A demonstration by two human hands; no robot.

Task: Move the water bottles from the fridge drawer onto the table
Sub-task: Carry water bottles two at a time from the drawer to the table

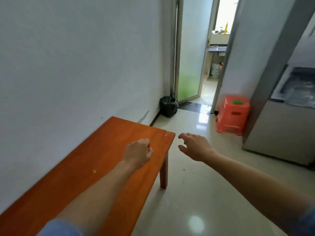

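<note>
An orange-brown wooden table (95,160) runs along the left wall, its top bare. My left hand (139,152) hovers over the table's far right corner, fingers curled in and holding nothing. My right hand (194,147) is just past the table's edge, above the floor, fingers spread and empty. At the right edge stands a grey fridge (279,133) with a drawer (296,87) pulled out; its contents are blurred and I cannot make out any bottles.
An orange plastic stool (232,114) with a green object on top stands beside the fridge. A black rubbish bag (168,106) sits in the corner by a frosted glass door (189,57). Glossy tiled floor (196,193) lies between table and fridge.
</note>
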